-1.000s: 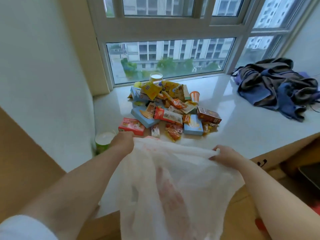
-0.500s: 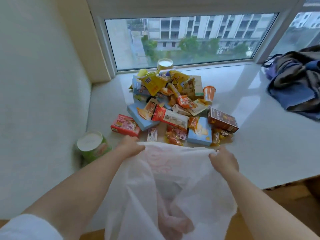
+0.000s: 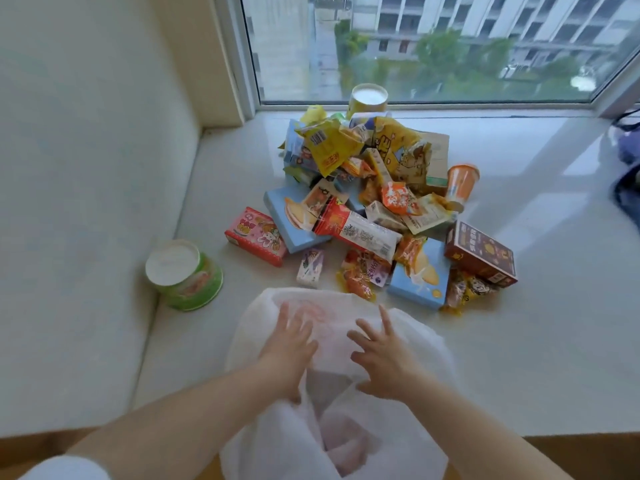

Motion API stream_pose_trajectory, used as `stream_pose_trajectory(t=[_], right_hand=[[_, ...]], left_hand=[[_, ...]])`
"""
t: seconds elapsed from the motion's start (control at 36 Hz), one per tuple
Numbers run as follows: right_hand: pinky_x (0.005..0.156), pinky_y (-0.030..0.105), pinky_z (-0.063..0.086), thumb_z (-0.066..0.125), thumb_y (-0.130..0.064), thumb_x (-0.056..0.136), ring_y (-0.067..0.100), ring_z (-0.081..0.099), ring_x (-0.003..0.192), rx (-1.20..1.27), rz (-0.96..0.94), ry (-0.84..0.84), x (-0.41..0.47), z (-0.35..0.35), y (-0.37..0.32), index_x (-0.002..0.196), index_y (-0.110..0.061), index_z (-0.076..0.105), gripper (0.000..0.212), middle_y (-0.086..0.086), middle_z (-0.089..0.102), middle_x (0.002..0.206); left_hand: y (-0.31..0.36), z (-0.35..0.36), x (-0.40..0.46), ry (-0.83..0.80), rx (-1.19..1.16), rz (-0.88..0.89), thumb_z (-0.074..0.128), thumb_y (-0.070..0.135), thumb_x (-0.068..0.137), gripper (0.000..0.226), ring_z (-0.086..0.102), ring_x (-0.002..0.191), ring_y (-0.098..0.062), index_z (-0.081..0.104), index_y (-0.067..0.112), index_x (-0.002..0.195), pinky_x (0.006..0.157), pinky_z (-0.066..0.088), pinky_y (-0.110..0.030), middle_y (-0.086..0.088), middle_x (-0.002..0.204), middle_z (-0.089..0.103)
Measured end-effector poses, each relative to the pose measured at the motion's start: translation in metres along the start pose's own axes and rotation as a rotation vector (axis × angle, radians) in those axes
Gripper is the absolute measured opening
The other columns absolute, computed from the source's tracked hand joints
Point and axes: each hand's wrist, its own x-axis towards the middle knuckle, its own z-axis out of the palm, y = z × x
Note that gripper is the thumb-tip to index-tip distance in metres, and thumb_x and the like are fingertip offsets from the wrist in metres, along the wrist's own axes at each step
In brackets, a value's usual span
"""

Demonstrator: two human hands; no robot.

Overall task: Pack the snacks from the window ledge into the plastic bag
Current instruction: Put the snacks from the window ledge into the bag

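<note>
dark clothing [image 3: 627, 174] cut off at right edge, plastic bag [image 3: 408, 441] bottom cropped

Two bare forearms come into the picture from the bottom edge. The left hand [image 3: 289, 348] and the right hand [image 3: 382, 355] wear no gloves, no rings and no watch, and both wrists are uncovered. On the left arm, at the lower left corner, there is a white sleeve [image 3: 65, 469], which ends near the elbow. The right arm shows no sleeve.
</note>
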Motion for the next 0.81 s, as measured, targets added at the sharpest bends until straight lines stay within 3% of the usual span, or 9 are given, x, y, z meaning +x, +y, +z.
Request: stream_pose_trajectory(t=[0.06,0.11,0.31,0.39,0.44,0.53,0.58,0.67,0.81], right_hand=[[0.102,0.071,-0.017,0.047,-0.069,0.081,0.032,-0.013,0.145,-0.042,0.096,-0.315,0.003,0.008,0.005,0.149,-0.032,0.016,0.084,0.005,-0.006,0.159],[0.102,0.072,-0.014,0.055,-0.065,0.079,0.033,-0.023,0.142,-0.081,0.182,-0.448,0.004,0.017,0.013,0.15,-0.031,-0.006,0.1,0.005,-0.022,0.156],[0.108,0.067,-0.012,0.048,-0.038,0.088,0.029,-0.014,0.145,0.072,0.307,-0.519,0.009,0.017,0.024,0.151,-0.027,0.005,0.077,0.004,-0.008,0.159],[0.115,0.056,-0.004,0.042,-0.039,0.086,0.025,0.009,0.145,0.246,0.282,-0.34,0.033,-0.008,0.023,0.144,-0.027,0.034,0.06,0.001,0.024,0.153],[0.115,0.047,0.017,0.04,-0.038,0.086,0.024,0.033,0.133,0.283,0.258,-0.213,0.053,-0.031,0.021,0.136,-0.026,0.046,0.052,0.001,0.045,0.139],[0.096,0.036,0.039,0.04,-0.031,0.089,0.021,0.049,0.114,0.336,0.291,-0.031,0.083,-0.058,0.018,0.125,-0.022,0.055,0.041,0.0,0.057,0.122],[0.091,0.034,0.041,0.04,-0.027,0.091,0.021,0.051,0.111,0.375,0.322,0.028,0.101,-0.071,0.017,0.123,-0.02,0.056,0.036,0.001,0.058,0.12],[0.088,0.034,0.043,0.04,-0.023,0.091,0.022,0.05,0.111,0.39,0.35,0.041,0.121,-0.079,0.018,0.121,-0.019,0.057,0.035,0.002,0.058,0.12],[0.089,0.034,0.044,0.042,-0.024,0.09,0.022,0.049,0.111,0.439,0.424,0.033,0.143,-0.084,0.02,0.12,-0.017,0.056,0.034,0.003,0.056,0.12]], left_hand=[[-0.014,0.02,0.002,-0.073,0.037,-0.009,0.058,0.053,0.084,0.094,-0.018,0.14,-0.047,0.0,0.025,0.152,0.103,-0.01,-0.073,-0.013,0.157,-0.015],[-0.033,0.042,0.002,-0.131,0.053,-0.014,0.052,0.037,0.092,0.085,-0.02,0.14,-0.046,-0.009,0.027,0.151,0.102,-0.011,-0.073,-0.01,0.157,-0.021],[-0.085,0.086,0.003,-0.094,-0.158,0.074,0.048,0.059,0.08,0.085,-0.015,0.145,-0.03,0.01,0.032,0.151,0.114,-0.009,-0.057,-0.001,0.159,-0.007],[-0.088,0.073,0.006,0.212,-0.541,0.043,0.019,0.065,0.073,0.076,0.026,0.14,-0.018,0.05,0.032,0.133,0.119,0.01,-0.043,0.004,0.146,0.041],[-0.094,0.069,0.011,0.629,-0.721,-0.019,0.035,0.052,0.079,0.049,0.053,0.108,-0.015,0.07,0.024,0.098,0.101,0.041,-0.038,0.004,0.107,0.066],[-0.117,0.068,0.016,0.979,-0.676,-0.268,0.052,0.035,0.077,0.024,0.055,0.095,-0.018,0.069,0.019,0.084,0.086,0.039,-0.03,0.001,0.088,0.067],[-0.139,0.066,0.017,0.918,-0.638,-0.478,0.064,0.033,0.072,0.031,0.057,0.103,-0.027,0.068,0.016,0.098,0.094,0.034,-0.034,-0.004,0.102,0.065],[-0.173,0.069,0.013,0.527,-0.732,-0.721,0.069,0.049,0.074,0.07,0.028,0.135,-0.031,0.045,0.025,0.135,0.112,0.019,-0.047,-0.007,0.144,0.037],[-0.213,0.079,0.016,0.245,-0.856,-0.852,0.065,0.068,0.069,0.1,0.001,0.143,-0.035,0.01,0.04,0.147,0.112,0.018,-0.054,-0.004,0.156,0.003]])
